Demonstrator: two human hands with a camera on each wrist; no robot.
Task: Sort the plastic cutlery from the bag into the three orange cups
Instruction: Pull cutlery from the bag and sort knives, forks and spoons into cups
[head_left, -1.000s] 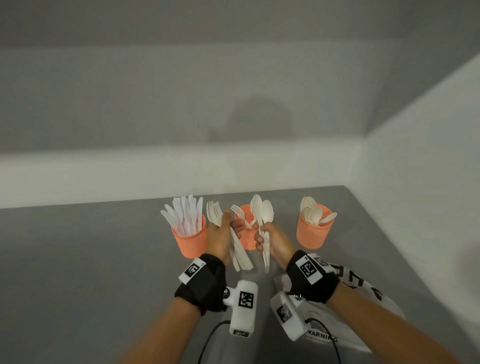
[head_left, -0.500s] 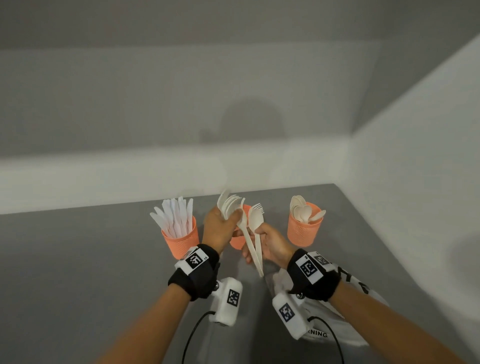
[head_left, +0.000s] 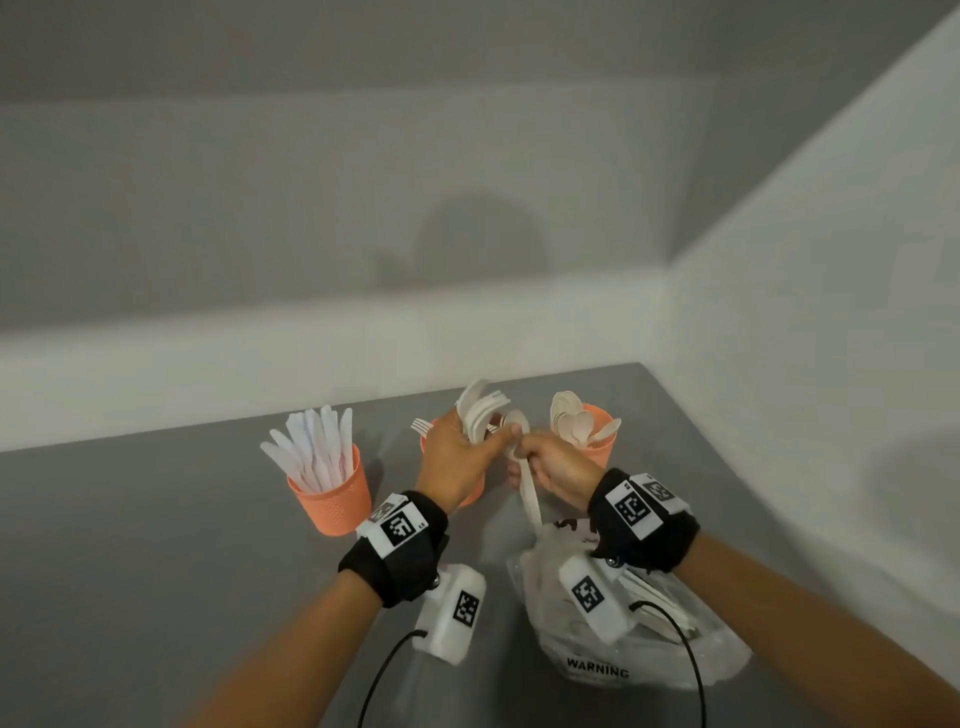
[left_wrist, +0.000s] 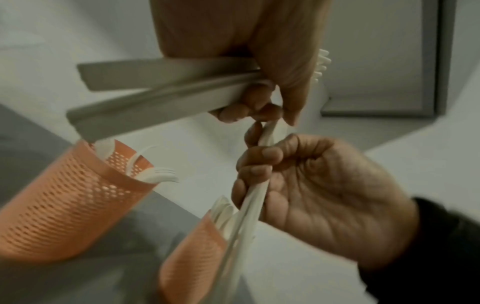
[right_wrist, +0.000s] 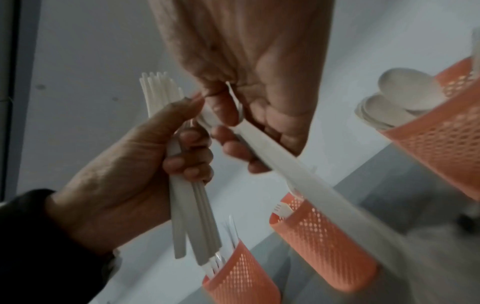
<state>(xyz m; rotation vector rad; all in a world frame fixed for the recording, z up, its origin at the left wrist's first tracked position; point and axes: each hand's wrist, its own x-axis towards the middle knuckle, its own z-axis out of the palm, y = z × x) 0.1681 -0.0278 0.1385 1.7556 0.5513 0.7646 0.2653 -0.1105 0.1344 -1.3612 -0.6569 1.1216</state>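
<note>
Left hand (head_left: 457, 457) is now gripping the white plastic forks (head_left: 480, 410) alone. Right hand (head_left: 558, 467), at 3 o'clock, has taken the white plastic spoon (head_left: 527, 483), fingers curling round it. Sorting is progressing.

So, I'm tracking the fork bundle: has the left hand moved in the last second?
Yes. The left hand has moved right: it was between the knife cup and the middle cup, and now sits in front of the middle cup.

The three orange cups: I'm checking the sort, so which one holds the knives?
The left cup, standing apart from the hands. Flat knife blades fan out of it; the right cup holds spoons, and the middle cup shows fork tines.
</note>
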